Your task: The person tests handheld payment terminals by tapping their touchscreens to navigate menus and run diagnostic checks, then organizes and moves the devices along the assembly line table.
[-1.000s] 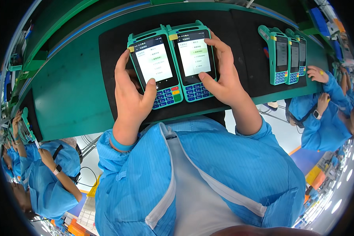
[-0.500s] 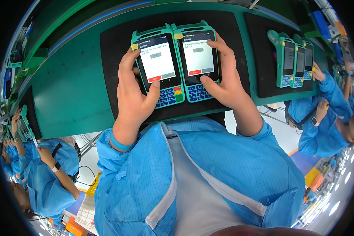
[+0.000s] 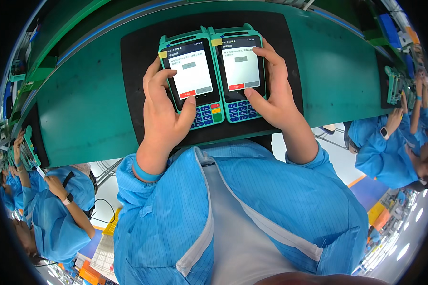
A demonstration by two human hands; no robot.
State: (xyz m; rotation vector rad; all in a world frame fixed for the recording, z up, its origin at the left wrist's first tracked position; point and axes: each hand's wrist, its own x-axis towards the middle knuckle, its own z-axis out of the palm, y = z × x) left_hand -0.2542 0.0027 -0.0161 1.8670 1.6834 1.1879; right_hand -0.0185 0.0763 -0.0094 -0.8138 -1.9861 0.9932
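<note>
Two green handheld payment terminals lie side by side on a black mat, their lit screens facing up. Around the outer edge of the left payment terminal point(image 3: 190, 71) curls my left hand point(image 3: 164, 104), its thumb at the bottom of the screen and a fingertip bent over the screen's left side. My right hand point(image 3: 278, 97) wraps the outer side of the right payment terminal point(image 3: 242, 69). Its thumb rests by the lower screen edge, and one finger reaches over the upper right corner. Each screen shows a red and a grey button above a blue keypad.
The black mat point(image 3: 135, 61) sits on a green bench point(image 3: 81, 114). At the far right, more green terminals point(image 3: 393, 88) stand on another dark mat near a co-worker's hands point(image 3: 393, 121). Another co-worker in blue point(image 3: 62, 209) works at the left. A rail point(image 3: 123, 23) runs behind the bench.
The dark mat with several terminals at the right has shifted away to the far right. A left finger has moved down from the screen's upper left edge; both terminals stay in place.
</note>
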